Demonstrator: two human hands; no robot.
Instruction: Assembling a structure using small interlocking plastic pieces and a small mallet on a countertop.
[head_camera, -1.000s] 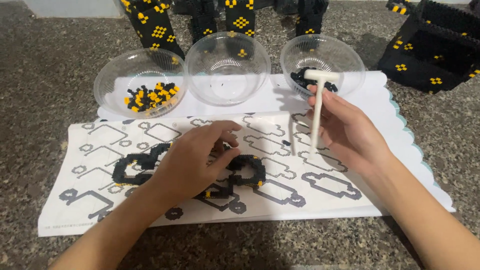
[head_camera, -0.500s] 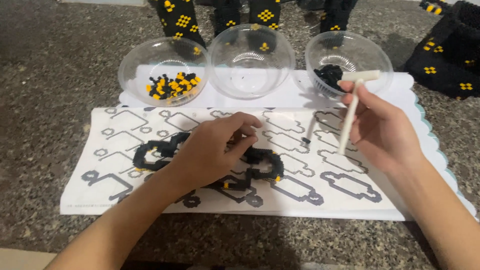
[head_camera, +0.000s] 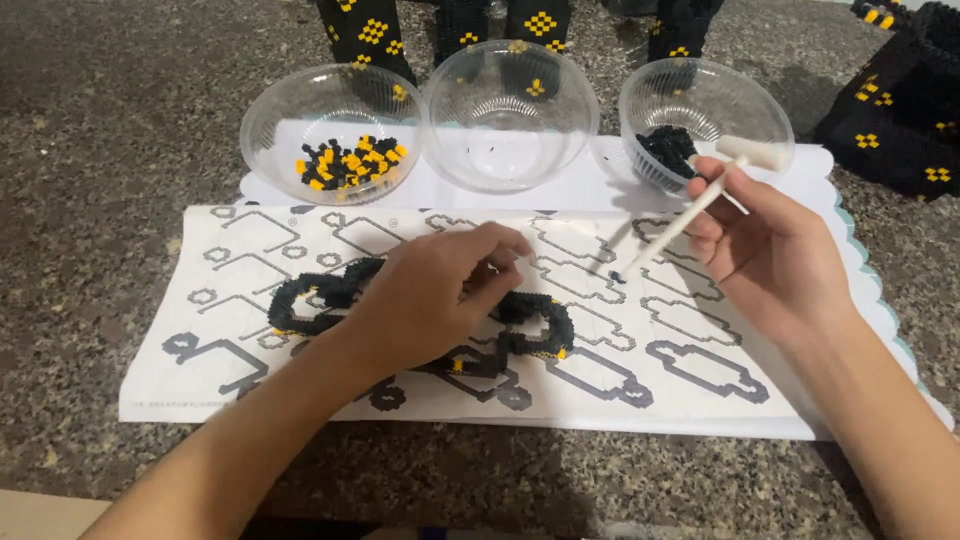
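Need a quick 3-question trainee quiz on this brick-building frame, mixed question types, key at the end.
1. True or false: the middle bowl is heaped with yellow bricks.
2. Which hand holds the white plastic hammer?
A. left hand
B. right hand
C. neither
3. Fill in: the black brick assembly lies on a printed ____ sheet.

Key: 1 false, it looks nearly empty. 2 B. 3 template; the sheet shows grey outline shapes.
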